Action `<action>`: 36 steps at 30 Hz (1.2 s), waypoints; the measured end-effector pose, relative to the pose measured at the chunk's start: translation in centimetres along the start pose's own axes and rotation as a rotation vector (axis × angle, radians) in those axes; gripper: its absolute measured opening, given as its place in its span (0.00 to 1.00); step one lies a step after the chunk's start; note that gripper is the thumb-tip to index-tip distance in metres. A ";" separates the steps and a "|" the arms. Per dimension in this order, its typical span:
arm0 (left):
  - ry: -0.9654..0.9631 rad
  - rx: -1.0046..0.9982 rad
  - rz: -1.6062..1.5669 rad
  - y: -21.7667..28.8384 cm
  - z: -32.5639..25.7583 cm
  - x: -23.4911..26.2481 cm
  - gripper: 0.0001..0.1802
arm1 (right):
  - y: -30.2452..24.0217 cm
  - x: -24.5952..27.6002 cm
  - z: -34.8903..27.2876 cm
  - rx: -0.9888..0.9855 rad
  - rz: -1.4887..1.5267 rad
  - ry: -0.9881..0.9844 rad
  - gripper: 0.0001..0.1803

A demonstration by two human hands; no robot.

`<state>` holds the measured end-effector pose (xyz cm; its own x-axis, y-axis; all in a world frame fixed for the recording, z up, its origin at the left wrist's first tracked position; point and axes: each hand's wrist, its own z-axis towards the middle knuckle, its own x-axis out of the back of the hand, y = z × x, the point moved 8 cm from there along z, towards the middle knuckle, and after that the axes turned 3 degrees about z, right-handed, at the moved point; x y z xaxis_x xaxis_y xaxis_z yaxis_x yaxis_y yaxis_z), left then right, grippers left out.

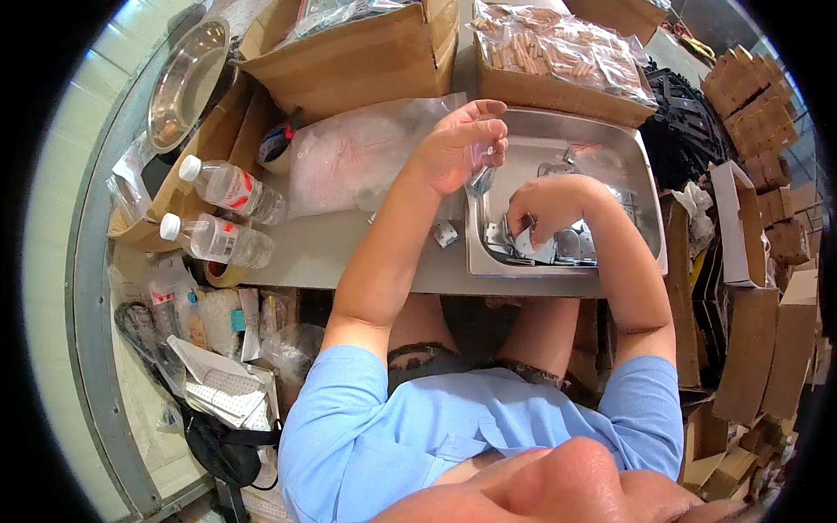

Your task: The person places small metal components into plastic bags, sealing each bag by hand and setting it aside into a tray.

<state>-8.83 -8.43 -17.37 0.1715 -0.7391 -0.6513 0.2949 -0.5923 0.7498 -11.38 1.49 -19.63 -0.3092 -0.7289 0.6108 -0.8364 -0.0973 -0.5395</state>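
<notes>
Cartons (349, 65) line the table's (318, 248) far side; its front strip lies bare between bottles (228, 242) and tray (567, 272). My left hand (465, 146) pinches a bag (481, 179) by the tray's rim; my right hand (555, 205), half-curled, is among metal parts (568, 247) inside, grip hidden.

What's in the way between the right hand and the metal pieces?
Nothing I can see. The right hand is down inside the tray, right at the metal pieces. The left hand is off to its left.

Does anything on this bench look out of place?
Yes: a small silver metal piece lies loose on the tabletop, left of the steel tray, while similar-looking pieces sit inside it.
</notes>
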 end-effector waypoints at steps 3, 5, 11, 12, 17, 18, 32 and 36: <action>0.017 0.026 0.030 -0.2 0.2 -0.4 0.23 | 0.1 0.0 -0.4 -0.023 -0.068 0.049 0.18; 0.032 0.033 0.034 -0.4 -0.1 -0.1 0.23 | -0.7 -0.2 -0.5 -0.046 -0.114 0.074 0.18; 0.019 0.053 0.042 -0.7 0.2 0.0 0.24 | 0.0 0.6 -0.8 -0.185 -0.204 0.153 0.15; 0.018 0.058 0.050 -0.7 0.2 0.0 0.24 | 0.2 1.5 -1.1 -0.162 -0.231 0.249 0.14; 0.011 0.054 0.027 -0.8 0.1 -0.1 0.23 | 1.3 3.0 -2.1 -0.160 -0.125 0.300 0.15; 0.011 0.054 0.024 -0.8 0.1 -0.1 0.23 | 0.9 3.3 -2.4 -0.159 -0.125 0.302 0.15; 0.011 0.049 0.011 -0.6 0.0 -0.2 0.22 | -1.3 0.5 0.6 0.073 0.010 0.173 0.19; 0.028 0.038 0.012 -0.5 0.0 0.1 0.23 | -1.4 0.9 0.7 0.149 0.036 0.224 0.16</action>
<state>-9.00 -8.18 -17.78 0.2010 -0.7376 -0.6446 0.2570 -0.5953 0.7613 -10.19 0.46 -18.77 -0.4436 -0.5672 0.6939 -0.7526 -0.1847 -0.6321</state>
